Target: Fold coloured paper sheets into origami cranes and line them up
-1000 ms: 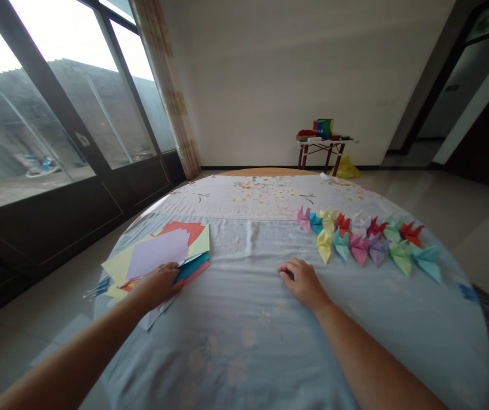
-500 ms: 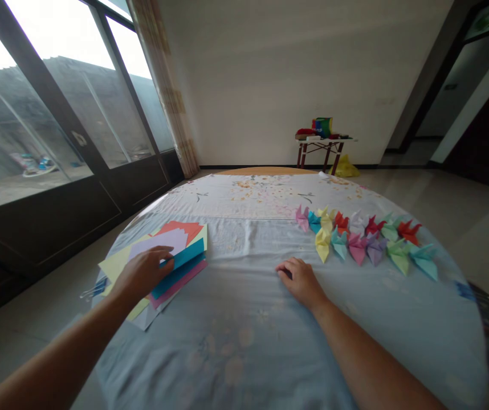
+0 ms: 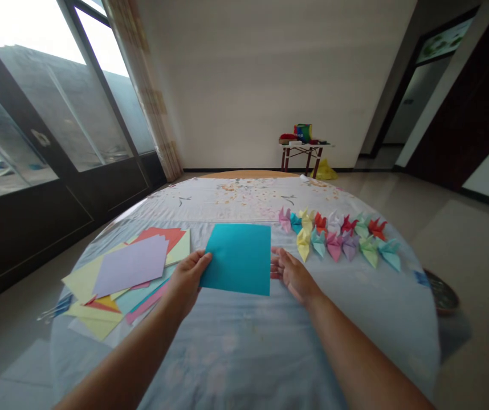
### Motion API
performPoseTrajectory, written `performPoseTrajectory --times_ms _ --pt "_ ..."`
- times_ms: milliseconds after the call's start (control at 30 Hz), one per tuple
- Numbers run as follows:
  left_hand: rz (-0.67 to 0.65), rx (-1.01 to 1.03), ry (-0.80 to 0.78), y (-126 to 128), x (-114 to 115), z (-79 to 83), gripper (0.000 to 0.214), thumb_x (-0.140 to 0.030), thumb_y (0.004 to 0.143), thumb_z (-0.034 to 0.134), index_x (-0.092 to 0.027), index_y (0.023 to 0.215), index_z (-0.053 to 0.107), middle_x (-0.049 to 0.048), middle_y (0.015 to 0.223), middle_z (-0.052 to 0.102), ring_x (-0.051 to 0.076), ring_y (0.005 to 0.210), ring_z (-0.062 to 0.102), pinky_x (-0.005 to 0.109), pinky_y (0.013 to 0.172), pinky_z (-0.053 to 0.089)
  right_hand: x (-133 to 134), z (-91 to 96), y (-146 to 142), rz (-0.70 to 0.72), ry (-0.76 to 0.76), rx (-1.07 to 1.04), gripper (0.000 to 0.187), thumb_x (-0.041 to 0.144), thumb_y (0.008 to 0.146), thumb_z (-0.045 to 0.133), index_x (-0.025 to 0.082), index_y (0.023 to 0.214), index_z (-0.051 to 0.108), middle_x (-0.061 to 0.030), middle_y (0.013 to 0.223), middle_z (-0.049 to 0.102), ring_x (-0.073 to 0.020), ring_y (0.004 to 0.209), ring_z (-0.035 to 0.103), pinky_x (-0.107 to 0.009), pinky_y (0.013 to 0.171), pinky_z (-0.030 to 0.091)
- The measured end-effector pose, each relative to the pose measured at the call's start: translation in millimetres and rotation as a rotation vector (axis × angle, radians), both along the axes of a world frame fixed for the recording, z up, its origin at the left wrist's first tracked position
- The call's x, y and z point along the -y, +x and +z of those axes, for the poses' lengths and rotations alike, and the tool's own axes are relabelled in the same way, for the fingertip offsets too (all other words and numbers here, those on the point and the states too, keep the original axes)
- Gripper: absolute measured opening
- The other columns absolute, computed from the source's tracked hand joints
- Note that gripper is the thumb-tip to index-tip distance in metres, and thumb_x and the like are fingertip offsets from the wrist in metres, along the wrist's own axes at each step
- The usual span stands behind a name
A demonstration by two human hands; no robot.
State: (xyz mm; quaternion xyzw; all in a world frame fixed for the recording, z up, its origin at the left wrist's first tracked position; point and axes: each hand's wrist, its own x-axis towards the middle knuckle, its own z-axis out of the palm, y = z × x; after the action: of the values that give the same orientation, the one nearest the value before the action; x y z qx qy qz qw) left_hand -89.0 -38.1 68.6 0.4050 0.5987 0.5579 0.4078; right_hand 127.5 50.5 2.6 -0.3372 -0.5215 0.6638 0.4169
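Floral tablecloth (image 3: 236, 353) under teal paper (image 3: 236, 259) in left hand (image 3: 187, 282)

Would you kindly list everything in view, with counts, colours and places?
sheet: 1, teal, held up above the middle of the cloth
paper stack: several, lilac, yellow, red, pink, on the table's left
cranes: about 14, mixed colours, two rows, table's right
tablecloth: 1, pale blue, on the table
side table: 1, dark red legs, by the far wall
bag: 1, yellow, on the floor beside it
dish: 1, dark, floor, right
left hand: gripping the sheet's left edge
right hand: open, at the sheet's right edge
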Motion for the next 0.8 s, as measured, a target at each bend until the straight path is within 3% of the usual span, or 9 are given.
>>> performPoseTrajectory --times_ms 133,233,400,467,600,733,800 --pt "-0.027 -0.024 -0.072 15 -11 -39.2 0.037 -0.049 0.065 0.056 -0.016 0.082 0.057 -0.0008 0.058 0.057 0.011 0.049 0.053 0.022 0.046 0.041 -5 0.1 10 -0.013 -0.051 0.052 0.044 0.040 0.070 0.061 0.018 0.106 0.051 -0.0011 0.073 0.060 -0.0108 0.058 0.057 -0.018 0.045 0.040" --pt "-0.071 -0.082 -0.134 19 -18 -54.1 0.034 -0.039 0.066 0.058 -0.017 0.093 0.056 -0.0014 0.057 0.058 0.012 0.047 0.053 0.023 0.043 0.038 -12 -3.4 20 -0.088 -0.003 0.227 0.040 0.033 0.068 0.061 0.015 0.103 0.051 0.0036 0.061 0.054 -0.0082 0.047 0.051 -0.016 0.037 0.031" --pt "-0.117 -0.211 -0.130 19 -34 -53.5 0.062 -0.029 0.066 0.060 -0.019 0.125 0.040 -0.0046 0.061 0.055 0.008 0.043 0.047 0.022 0.041 0.032 -23 -4.8 32 -0.059 0.111 0.465 0.043 0.024 0.067 0.056 0.014 0.108 0.048 0.0070 0.053 0.050 -0.0077 0.041 0.048 -0.016 0.036 0.029" --pt "-0.170 -0.243 -0.124 20 -39 -50.8 0.055 -0.030 0.068 0.057 -0.019 0.120 0.047 -0.0052 0.059 0.053 0.007 0.042 0.045 0.022 0.040 0.031 -27 -3.3 37 -0.023 0.202 0.530 0.041 0.019 0.067 0.053 0.013 0.107 0.049 0.0084 0.048 0.047 -0.0078 0.040 0.047 -0.017 0.040 0.034" --pt "-0.266 -0.257 -0.147 21 -46 -50.6 0.034 -0.036 0.069 0.053 -0.015 0.093 0.064 -0.0067 0.047 0.045 0.006 0.037 0.038 0.021 0.037 0.027 -30 -1.1 48 0.081 0.330 0.614 0.031 0.015 0.070 0.045 0.014 0.098 0.059 0.0061 0.051 0.048 -0.0078 0.045 0.048 -0.018 0.046 0.037" --pt "-0.307 -0.242 -0.152 19 -45 -54.4 0.037 -0.040 0.070 0.050 -0.014 0.094 0.064 -0.0084 0.043 0.038 0.007 0.036 0.034 0.019 0.036 0.024 -26 -3.1 58 0.262 0.395 0.589 0.038 0.007 0.066 0.043 0.016 0.097 0.062 0.0001 0.077 0.062 -0.0104 0.068 0.056 -0.021 0.064 0.044" --pt "-0.329 -0.236 -0.148 16 -44 -54.7 0.040 -0.041 0.072 0.048 -0.013 0.097 0.063 -0.0088 0.041 0.035 0.007 0.036 0.034 0.019 0.036 0.023 -22 -4.1 61 0.283 0.444 0.589 0.040 0.005 0.066 0.043 0.016 0.099 0.063 -0.0021 0.088 0.063 -0.0118 0.077 0.057 -0.022 0.071 0.044"
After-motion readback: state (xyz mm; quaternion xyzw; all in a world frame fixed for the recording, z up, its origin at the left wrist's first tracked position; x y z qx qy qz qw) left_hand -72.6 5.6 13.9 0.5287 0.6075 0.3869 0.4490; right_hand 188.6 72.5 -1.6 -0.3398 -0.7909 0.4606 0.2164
